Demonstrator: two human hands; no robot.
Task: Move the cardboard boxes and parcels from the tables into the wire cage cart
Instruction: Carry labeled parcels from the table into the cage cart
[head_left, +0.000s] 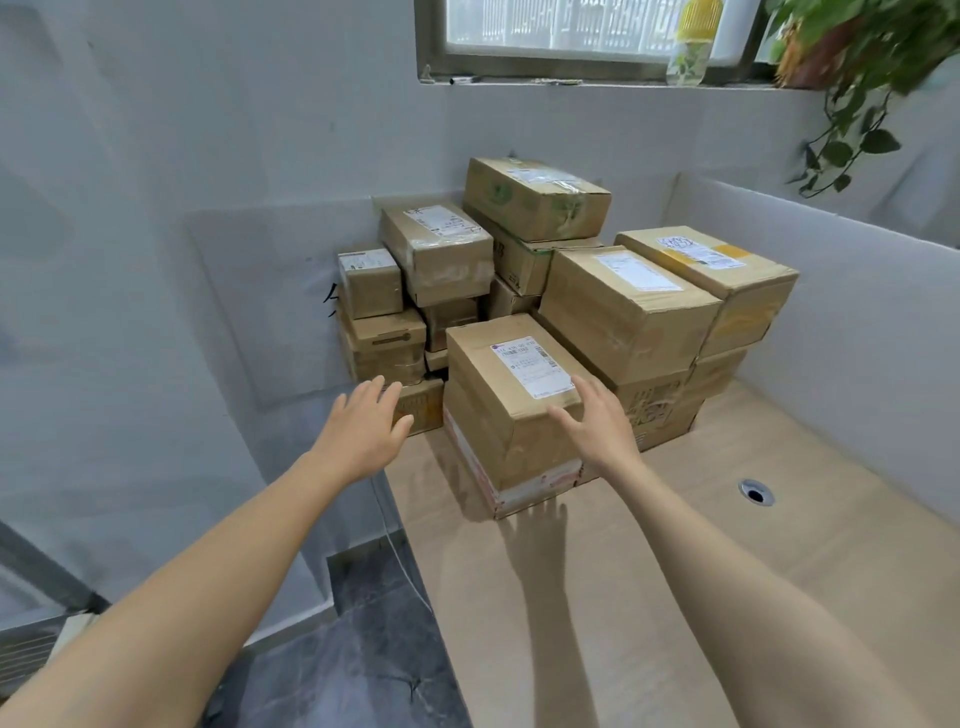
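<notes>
Nearest labelled box (514, 395) sits atop red-taped box (524, 486) at front of parcel pile (628, 306), bench (701, 571) corner. Left hand (363, 431) clear of its left side; right hand (597, 426) at top right edge, contact unclear. Fingers (584, 388) spread wide, holding nothing. Hands flank box, likely for two-sided lift. Wire cage cart out of view.

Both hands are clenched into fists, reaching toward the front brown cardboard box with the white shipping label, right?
Not fists: the head view shows the left hand and right hand open, fingers spread, reaching toward the front brown cardboard box with the white shipping label.
</notes>
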